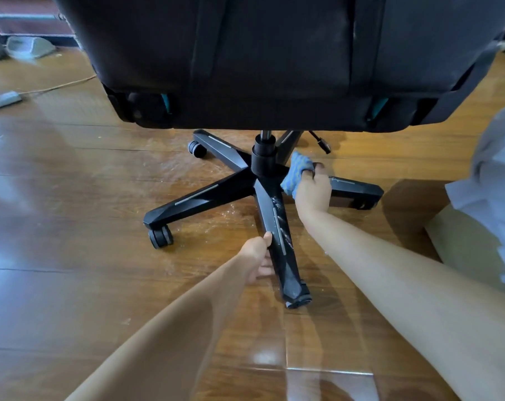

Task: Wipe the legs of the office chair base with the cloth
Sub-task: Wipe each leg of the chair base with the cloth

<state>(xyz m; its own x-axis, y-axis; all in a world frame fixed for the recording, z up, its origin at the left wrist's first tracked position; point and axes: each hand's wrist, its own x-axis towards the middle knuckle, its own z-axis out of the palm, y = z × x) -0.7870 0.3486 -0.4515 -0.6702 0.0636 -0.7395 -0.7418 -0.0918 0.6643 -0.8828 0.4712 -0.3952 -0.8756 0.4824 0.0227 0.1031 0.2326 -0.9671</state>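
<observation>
A black five-legged office chair base [205,195] stands on a wooden floor under the black seat [274,59]. My right hand [313,192] is shut on a blue striped cloth [296,173], pressed against the right leg [358,188] close to the central column [263,160]. My left hand [258,256] grips the near leg [280,244] from its left side; that leg shows pale scuff marks. Castors are visible at the ends of the left, near and far-left legs.
The glossy wooden floor [86,198] surrounds the base. A grey slipper [28,47] and a grey power strip [2,101] with a cable lie at the far left. My pale clothing [494,183] and knee fill the right edge.
</observation>
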